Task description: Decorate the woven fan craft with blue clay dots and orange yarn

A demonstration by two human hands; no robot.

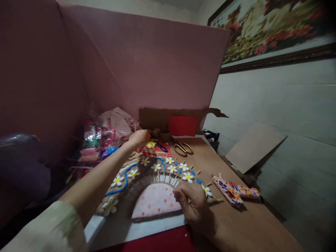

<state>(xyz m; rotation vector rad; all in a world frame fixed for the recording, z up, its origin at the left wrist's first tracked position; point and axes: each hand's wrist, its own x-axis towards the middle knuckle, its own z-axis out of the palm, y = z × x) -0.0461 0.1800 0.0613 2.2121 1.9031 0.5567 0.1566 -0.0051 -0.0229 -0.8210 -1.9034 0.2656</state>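
A fan-shaped craft of twine and sticks (pixel 141 168) lies in front of me, with white clay flowers (pixel 187 177), blue clay lines (pixel 127 180) and blue dots on it. Its half-round centre is pink dotted cloth (pixel 154 201). My left hand (pixel 139 138) reaches over the craft to the supplies behind it. Its fingers are bent, with something orange at the tips that I cannot make out. Above the craft's right side, beside the pink cloth, my right hand (pixel 193 201) is closed, thumb against curled fingers. Whatever it may hold is hidden.
Gold-handled scissors (pixel 182 147) and a dark blue cutter (pixel 160 147) lie behind the craft. A red card (pixel 183 125) leans against cardboard. Clay packets (pixel 91 138) and crumpled cloth (pixel 118 124) are piled at left. Folded patterned cloth (pixel 232 190) lies right, near the table edge.
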